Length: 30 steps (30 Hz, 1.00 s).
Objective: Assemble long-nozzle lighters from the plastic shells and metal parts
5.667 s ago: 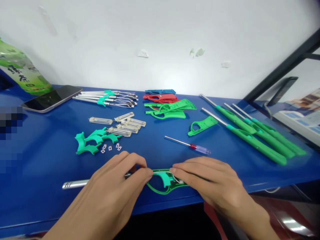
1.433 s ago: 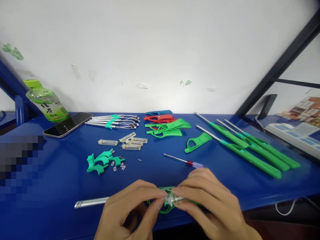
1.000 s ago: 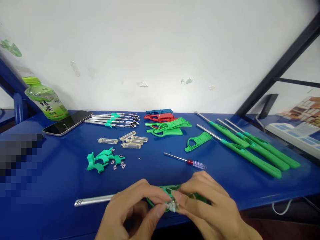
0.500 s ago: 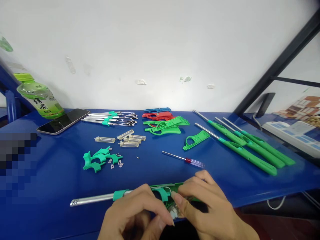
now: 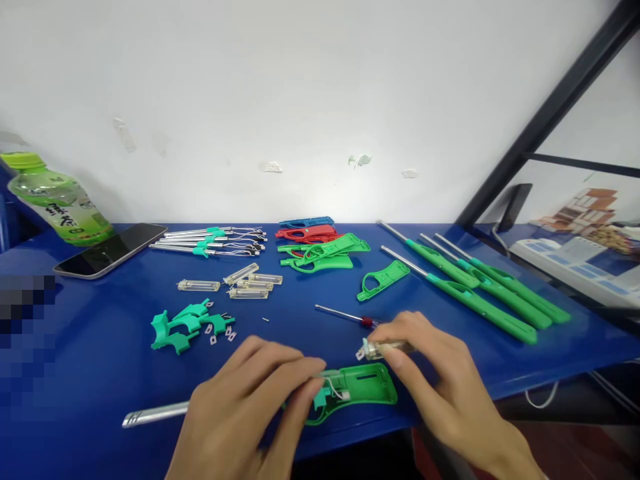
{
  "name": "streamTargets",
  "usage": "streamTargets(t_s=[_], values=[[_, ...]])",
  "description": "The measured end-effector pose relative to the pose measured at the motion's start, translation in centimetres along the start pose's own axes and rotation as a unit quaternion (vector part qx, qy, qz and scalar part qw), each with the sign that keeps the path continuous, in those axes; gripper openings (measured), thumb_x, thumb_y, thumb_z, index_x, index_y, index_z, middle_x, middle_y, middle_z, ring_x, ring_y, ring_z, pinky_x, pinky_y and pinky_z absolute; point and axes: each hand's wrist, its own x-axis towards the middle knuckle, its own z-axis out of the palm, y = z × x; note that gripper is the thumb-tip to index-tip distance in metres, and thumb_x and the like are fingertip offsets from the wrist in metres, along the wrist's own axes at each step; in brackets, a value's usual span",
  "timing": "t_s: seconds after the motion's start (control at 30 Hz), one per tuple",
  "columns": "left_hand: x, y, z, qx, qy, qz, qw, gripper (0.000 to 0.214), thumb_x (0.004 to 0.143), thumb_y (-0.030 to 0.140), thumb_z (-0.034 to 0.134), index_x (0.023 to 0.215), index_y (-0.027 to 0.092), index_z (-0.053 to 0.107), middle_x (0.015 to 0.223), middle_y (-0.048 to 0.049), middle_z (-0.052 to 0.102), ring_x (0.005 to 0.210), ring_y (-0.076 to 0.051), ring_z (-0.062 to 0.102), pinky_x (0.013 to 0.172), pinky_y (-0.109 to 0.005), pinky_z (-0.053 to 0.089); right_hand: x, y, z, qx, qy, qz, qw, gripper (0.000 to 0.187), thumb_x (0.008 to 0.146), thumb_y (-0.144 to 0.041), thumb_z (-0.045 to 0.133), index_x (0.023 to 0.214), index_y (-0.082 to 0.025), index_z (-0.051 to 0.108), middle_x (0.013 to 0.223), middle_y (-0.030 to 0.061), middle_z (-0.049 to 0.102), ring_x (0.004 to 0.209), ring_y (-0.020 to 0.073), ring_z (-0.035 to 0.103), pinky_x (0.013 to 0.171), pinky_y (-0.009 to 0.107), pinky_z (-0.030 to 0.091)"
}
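A half-built green lighter shell (image 5: 360, 388) with a silver metal tube (image 5: 153, 415) lies near the front edge of the blue table (image 5: 100, 347). My left hand (image 5: 250, 407) rests over it, fingertips pinched on the teal trigger part (image 5: 323, 395). My right hand (image 5: 430, 363) is just right of the shell and holds a small clear fuel tank (image 5: 383, 348) between thumb and fingers, a little above the table.
Behind lie a red-handled screwdriver (image 5: 345, 315), teal triggers (image 5: 180, 325), clear tanks (image 5: 240, 283), metal tubes with wires (image 5: 210, 240), coloured shell halves (image 5: 320, 243), a lone green shell half (image 5: 383, 280), finished green lighters (image 5: 475, 293), a phone (image 5: 107, 248) and a bottle (image 5: 55, 200).
My right hand has pulled the clear tank away from the shell and up to the right. The shell now lies flat and uncovered. The view has shifted slightly right.
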Motion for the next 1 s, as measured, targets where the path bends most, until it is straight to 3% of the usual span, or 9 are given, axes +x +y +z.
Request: streamTargets(t_s=[0.17, 0.27, 0.47, 0.63, 1.0], values=[[1.1, -1.1, 1.5, 0.081, -0.116, 0.006, 0.990, 0.021, 0.103, 0.018, 0.058, 0.113, 0.025, 0.075, 0.107, -0.0040, 0.073, 0.094, -0.023, 0.067, 0.085, -0.041, 0.060, -0.4, 0.5, 0.0, -0.001, -0.019, 0.033, 0.999, 0.016, 0.110, -0.019, 0.053, 0.104, -0.026, 0.067, 0.091, -0.0030, 0.071, 0.082, 0.0166, 0.065, 0.081, 0.033, 0.044], [1.1, -1.3, 2.2, 0.047, -0.161, -0.012, 0.986, 0.023, 0.106, 0.017, 0.054, 0.104, 0.027, 0.075, 0.104, -0.0015, 0.071, 0.092, -0.021, 0.063, 0.082, -0.039, 0.057, -0.5, 0.3, 0.3, 0.002, -0.032, 0.023, 0.999, 0.016, 0.110, -0.019, 0.053, 0.103, -0.026, 0.066, 0.092, -0.0030, 0.071, 0.083, 0.0165, 0.062, 0.083, 0.034, 0.043], [0.4, -1.7, 2.7, 0.027, -0.125, 0.003, 0.992, 0.020, 0.105, 0.011, 0.056, 0.108, 0.025, 0.070, 0.099, -0.0012, 0.070, 0.089, -0.021, 0.058, 0.082, -0.037, 0.053, -0.5, -0.3, 1.2, 0.005, -0.048, 0.041, 0.998, 0.016, 0.110, -0.017, 0.054, 0.106, -0.028, 0.066, 0.098, -0.0031, 0.075, 0.089, 0.0182, 0.066, 0.091, 0.038, 0.042], [-0.2, -1.7, 2.7, 0.052, -0.121, 0.018, 0.991, 0.021, 0.105, 0.009, 0.057, 0.115, 0.025, 0.067, 0.102, -0.0019, 0.069, 0.092, -0.021, 0.057, 0.085, -0.038, 0.051, -0.6, -0.3, 1.6, 0.000, -0.043, 0.032, 0.999, 0.016, 0.109, -0.017, 0.055, 0.106, -0.027, 0.067, 0.097, -0.0025, 0.075, 0.088, 0.0187, 0.067, 0.088, 0.037, 0.044], [-0.2, -1.5, 3.0, 0.062, -0.095, 0.041, 0.993, 0.020, 0.104, 0.007, 0.057, 0.111, 0.021, 0.069, 0.098, -0.0043, 0.069, 0.089, -0.023, 0.053, 0.079, -0.040, 0.048, -0.5, -0.4, 1.5, 0.007, -0.051, 0.021, 0.998, 0.016, 0.109, -0.016, 0.055, 0.108, -0.028, 0.065, 0.099, -0.0033, 0.076, 0.091, 0.0178, 0.067, 0.090, 0.036, 0.045]])
